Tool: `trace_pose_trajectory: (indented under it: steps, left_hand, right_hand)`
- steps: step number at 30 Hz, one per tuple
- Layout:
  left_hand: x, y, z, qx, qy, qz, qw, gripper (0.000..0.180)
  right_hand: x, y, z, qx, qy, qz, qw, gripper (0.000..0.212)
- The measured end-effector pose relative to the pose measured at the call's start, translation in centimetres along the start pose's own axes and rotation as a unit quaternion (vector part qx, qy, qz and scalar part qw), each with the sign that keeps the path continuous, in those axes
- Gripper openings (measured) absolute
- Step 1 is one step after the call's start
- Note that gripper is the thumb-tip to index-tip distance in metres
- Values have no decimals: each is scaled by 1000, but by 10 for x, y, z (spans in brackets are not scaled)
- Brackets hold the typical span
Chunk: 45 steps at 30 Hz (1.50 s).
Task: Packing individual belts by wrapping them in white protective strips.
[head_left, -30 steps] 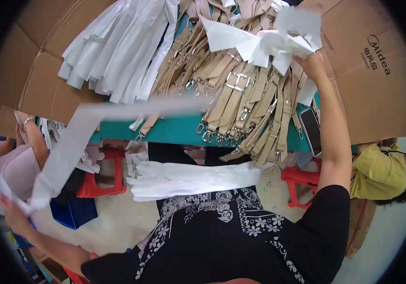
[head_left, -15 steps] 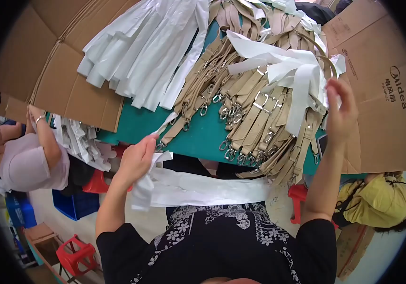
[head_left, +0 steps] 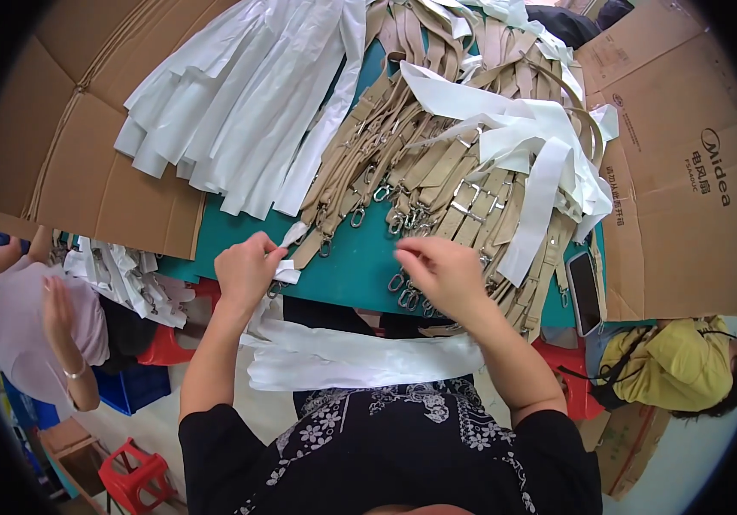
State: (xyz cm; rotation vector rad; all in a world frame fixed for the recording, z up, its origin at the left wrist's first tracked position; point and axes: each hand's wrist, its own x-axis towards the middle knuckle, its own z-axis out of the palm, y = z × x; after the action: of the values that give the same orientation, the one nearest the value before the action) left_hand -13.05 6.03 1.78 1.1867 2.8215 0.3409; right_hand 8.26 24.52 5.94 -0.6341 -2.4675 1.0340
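Observation:
My left hand [head_left: 248, 268] is closed in a pinch on a white strip [head_left: 295, 233], whose twisted end pokes out beyond the fingers at the table's front edge. Just under that hand a further piece of white material [head_left: 286, 272] shows. My right hand [head_left: 445, 271] hovers over the near ends of the beige straps, its fingers curled in and nothing visible in them. Those beige straps [head_left: 450, 215], with metal clasps [head_left: 407, 296] and buckles, lie in a thick pile. Loose white strips [head_left: 523, 240] drape across it. Another long white strip [head_left: 360, 356] spans my lap.
A fan of white strips [head_left: 239, 112] covers the table's left part. Cardboard boxes [head_left: 673, 172] flank the green table [head_left: 342, 292]. A phone [head_left: 585, 292] lies at the right edge. People sit on both sides; red stools [head_left: 135, 476] stand on the floor.
My right hand has come from the raised position at the right down and left to the front of the strap pile, its fingers curling. My left hand keeps its hold, slightly higher.

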Motion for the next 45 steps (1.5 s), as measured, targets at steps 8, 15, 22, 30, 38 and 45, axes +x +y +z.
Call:
trace_pose_trajectory:
  steps: [8,15,22,30,38,45]
  left_hand:
    - [-32,-4,-25,-586,-160,-112,786,26]
    - [-63,22,-19,-726,-275,-31,629,45]
    - [-72,67,1,-597,-209,71,772,57]
    - [-73,109,21,-687,-253,46,679,43]
    - [-80,128,9,-652,-248,-37,716,25]
    - [-77,121,1,-577,-219,2,787,9]
  right_hand:
    - [77,9,90,-26,-85,66,994,28]
    - [60,19,46,471,-148,271,827,13]
    - [7,33,-20,680,-104,276,671,9]
    - [-31,53,-40,708,-122,268,642,11]
    - [-34,56,-37,713,-159,245,637,23]
    - [-21,34,-34,626,-173,272,710,23]
